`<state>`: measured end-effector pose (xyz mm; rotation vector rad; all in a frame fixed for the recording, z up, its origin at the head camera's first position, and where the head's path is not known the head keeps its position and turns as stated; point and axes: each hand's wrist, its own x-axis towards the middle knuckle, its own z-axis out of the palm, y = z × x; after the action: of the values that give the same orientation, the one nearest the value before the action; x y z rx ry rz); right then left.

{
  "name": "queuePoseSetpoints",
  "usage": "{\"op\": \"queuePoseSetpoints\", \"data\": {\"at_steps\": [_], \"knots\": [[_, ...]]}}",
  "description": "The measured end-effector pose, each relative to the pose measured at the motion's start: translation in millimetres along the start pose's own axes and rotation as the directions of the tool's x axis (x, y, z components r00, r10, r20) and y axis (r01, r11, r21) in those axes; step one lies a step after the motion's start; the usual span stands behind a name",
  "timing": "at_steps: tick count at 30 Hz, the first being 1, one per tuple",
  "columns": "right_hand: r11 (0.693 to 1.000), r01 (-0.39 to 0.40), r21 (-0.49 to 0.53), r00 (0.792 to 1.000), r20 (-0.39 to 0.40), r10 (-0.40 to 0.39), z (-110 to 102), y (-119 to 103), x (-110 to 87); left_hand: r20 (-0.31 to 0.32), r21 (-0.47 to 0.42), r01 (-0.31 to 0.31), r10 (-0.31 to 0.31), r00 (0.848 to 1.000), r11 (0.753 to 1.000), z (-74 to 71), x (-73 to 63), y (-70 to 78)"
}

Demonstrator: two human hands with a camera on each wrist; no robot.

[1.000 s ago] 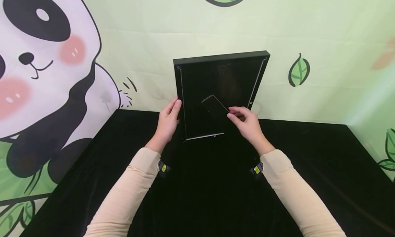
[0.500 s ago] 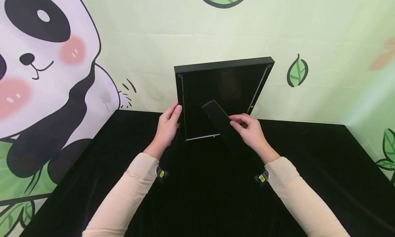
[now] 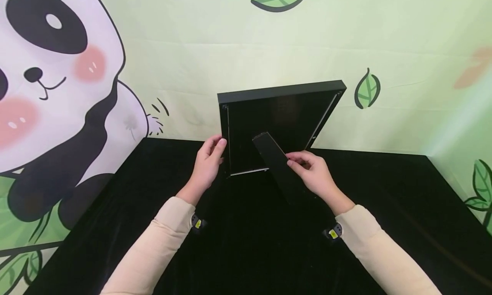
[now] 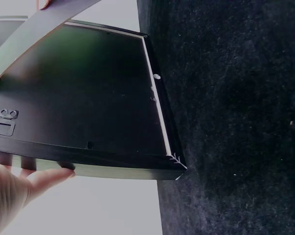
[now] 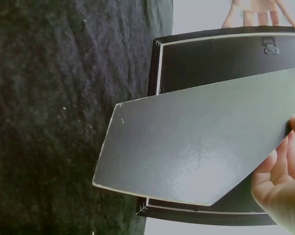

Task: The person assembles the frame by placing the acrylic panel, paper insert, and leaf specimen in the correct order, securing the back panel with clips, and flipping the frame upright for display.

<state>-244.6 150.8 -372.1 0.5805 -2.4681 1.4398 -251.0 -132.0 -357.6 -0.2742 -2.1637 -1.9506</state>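
Observation:
A black picture frame point(image 3: 307, 115) stands at the far side of the black cloth, its back turned to me and its top tipped toward me. My left hand point(image 3: 207, 162) grips the frame's left edge at mid-height, thumb on the near side. From the backing slants the easel leg point(image 3: 274, 158), swung away from the frame. Its right edge is pinched between thumb and fingers of my right hand point(image 3: 313, 169). In the right wrist view the leg's broad, pointed-sided panel point(image 5: 196, 132) covers part of the frame. A small metal hanger point(image 4: 5, 125) shows on the backing in the left wrist view.
Black cloth point(image 3: 246, 243) covers the table. Behind its far edge hangs a pale green backdrop point(image 3: 184, 73) with a large panda point(image 3: 65, 86) and leaves printed on it. Small cameras are strapped at both wrists.
The frame's top has tipped lower and toward me. The easel leg stands out further from the backing, and my right hand has moved down and slightly right with it. My left hand has lowered slightly.

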Motion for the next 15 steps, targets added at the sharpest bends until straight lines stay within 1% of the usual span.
{"op": "queuePoseSetpoints", "data": {"at_steps": [6,12,15], "knots": [[1.000,0.002,0.013,1.000,0.000,-0.002,0.2,-2.4,-9.1,0.010,0.019,-0.008,0.007,1.000,1.000,-0.1,-5.8,0.2],[0.999,-0.017,0.032,1.000,0.013,0.017,-0.4,-5.3,-16.8,0.027,0.024,-0.038,0.037,0.999,0.999,0.2,-10.6,-2.3],[0.999,-0.030,0.039,0.999,0.030,0.029,-1.6,-6.2,-20.6,0.036,0.041,-0.054,0.052,0.998,0.998,-0.3,-12.8,-4.1]]}}
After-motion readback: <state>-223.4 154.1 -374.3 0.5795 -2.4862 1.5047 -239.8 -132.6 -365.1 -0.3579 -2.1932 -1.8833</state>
